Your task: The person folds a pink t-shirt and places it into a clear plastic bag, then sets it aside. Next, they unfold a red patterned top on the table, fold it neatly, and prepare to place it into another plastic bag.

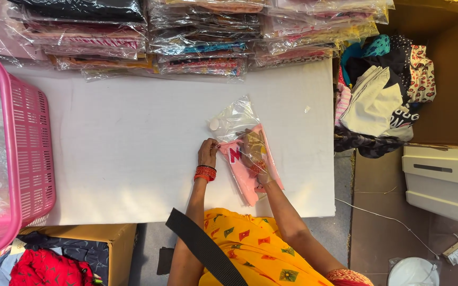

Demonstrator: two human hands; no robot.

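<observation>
White table (133,148), pink basket (22,137) left, packed stacks (197,37) behind.

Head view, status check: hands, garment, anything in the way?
Left hand pinching the bag edge. Right hand inside the bag, on the pink garment. Garment partly bagged. Nothing blocking on the table.

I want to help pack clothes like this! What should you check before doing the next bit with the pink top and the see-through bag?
1. Left hand on the edge of the pink garment: ok.
2. Right hand inside the clear bag, on top of the garment: ok.
3. Garment fully inside the bag: cannot tell; the plastic is see-through and hard to trace.
4. Bag mouth open and unsealed: cannot tell.
5. Garment lying flat on the white table: ok.
6. Bare table space around the work: ok.
</observation>
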